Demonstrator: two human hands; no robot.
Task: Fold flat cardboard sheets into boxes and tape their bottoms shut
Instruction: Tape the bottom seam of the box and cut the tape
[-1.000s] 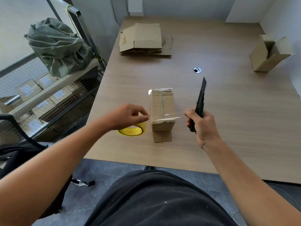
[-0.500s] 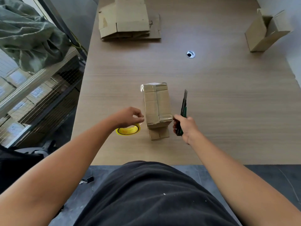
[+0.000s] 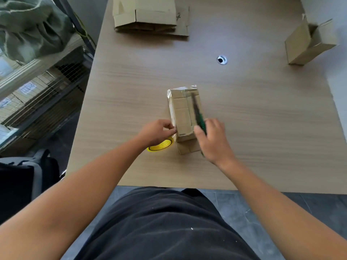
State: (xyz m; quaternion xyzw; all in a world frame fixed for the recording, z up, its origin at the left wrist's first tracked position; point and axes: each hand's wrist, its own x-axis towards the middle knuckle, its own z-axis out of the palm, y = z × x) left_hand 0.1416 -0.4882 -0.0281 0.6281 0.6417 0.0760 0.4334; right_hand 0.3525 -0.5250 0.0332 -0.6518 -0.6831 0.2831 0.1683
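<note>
My right hand (image 3: 214, 139) grips a utility knife (image 3: 199, 119) by its green handle, fingers wrapped round it. The dark blade end points away from me and lies over the top of the small cardboard box (image 3: 181, 113). The knife and this hand are blurred, so I cannot tell whether the blade touches the cardboard.

The box stands near the middle of the table (image 3: 262, 128), towards my edge, with its long side running away from me. Shiny clear tape covers its far end and runs along the seam on top. At the near end a flap (image 3: 187, 147) sticks out low against the tabletop.

My left hand (image 3: 157, 132) is at the box's near left corner, fingers curled, with thumb and forefinger tips meeting right against the cardboard edge. I cannot tell what they pinch there. Just under this hand, beside the box, the yellow tape roll (image 3: 162, 145) lies flat on the table, half covered by my palm.

At the far edge of the table a stack of flat cardboard sheets (image 3: 150, 17) waits. At the far right an open box (image 3: 308, 44) lies tipped on its side, well apart from the rest. A round cable hole (image 3: 222, 59) sits between them.

Left of the table stands a wire shelf rack (image 3: 43, 87) with a green bag (image 3: 32, 25) on top
</note>
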